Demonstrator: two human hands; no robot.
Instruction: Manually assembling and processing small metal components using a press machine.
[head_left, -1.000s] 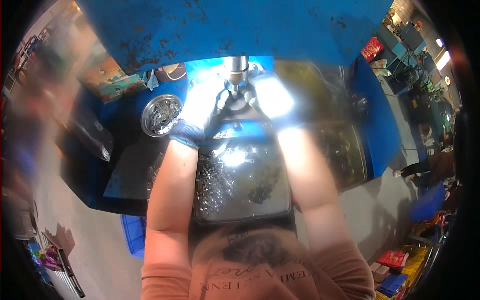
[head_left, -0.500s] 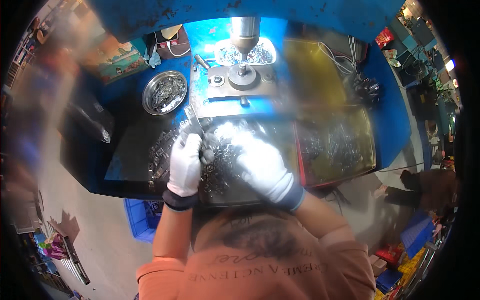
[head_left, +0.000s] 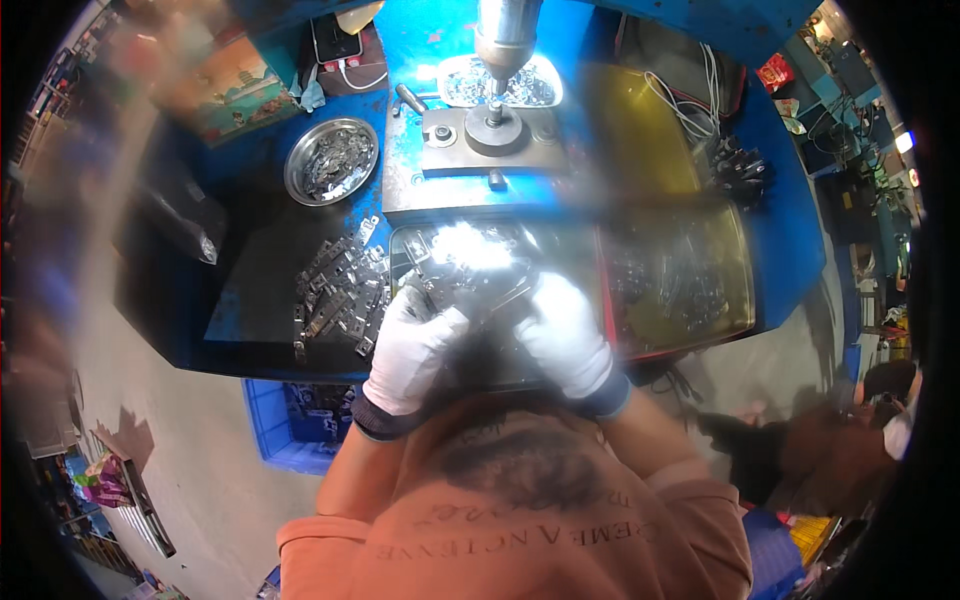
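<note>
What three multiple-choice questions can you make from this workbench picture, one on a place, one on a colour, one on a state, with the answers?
1. Where is the round metal bowl of parts?
A. left of the press base
B. right of the yellow tray
C. on the floor

2. What colour are the gloves on the left hand and right hand?
A. black
B. white
C. green

3. How do the hands stand?
A. spread far apart
B. behind the back
C. close together over the tray of metal parts

Answers: 1 A, the bowl sits left of the press base. 2 B, both gloves are white. 3 C, both hands meet over the tray.
</note>
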